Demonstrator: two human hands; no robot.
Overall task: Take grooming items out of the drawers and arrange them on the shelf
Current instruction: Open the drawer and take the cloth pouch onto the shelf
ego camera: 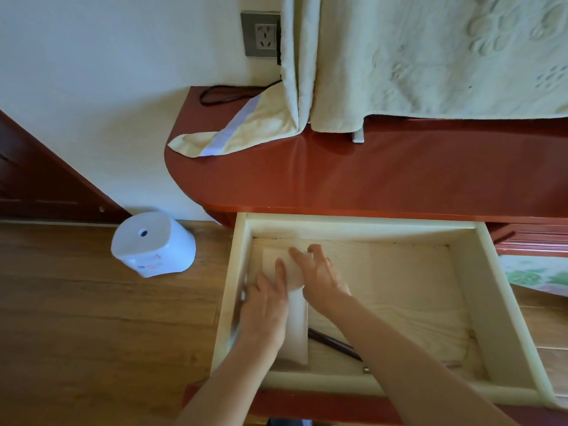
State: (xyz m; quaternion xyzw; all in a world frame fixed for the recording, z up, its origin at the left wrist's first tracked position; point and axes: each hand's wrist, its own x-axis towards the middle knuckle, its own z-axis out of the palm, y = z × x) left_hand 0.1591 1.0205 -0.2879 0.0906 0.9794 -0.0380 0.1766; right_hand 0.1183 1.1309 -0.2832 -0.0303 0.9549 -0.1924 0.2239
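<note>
Both our hands are down in the open drawer [479,302]. Our right hand [322,275] curls its fingers over the far end of a soft white bundle [294,270] and grips it. Our left hand [267,305] lies nearly straight-fingered against its near side, steadying rather than holding. What the bundle is, we cannot tell. It sits at the drawer's nine o'clock on a flat white sheet [296,327], close to the left wall, so lifting straight up looks easiest. A dark stick [332,342] lies towards six o'clock. At twelve o'clock the red shelf [384,176] shows bare surface right of the towel [246,130] corner.
</note>
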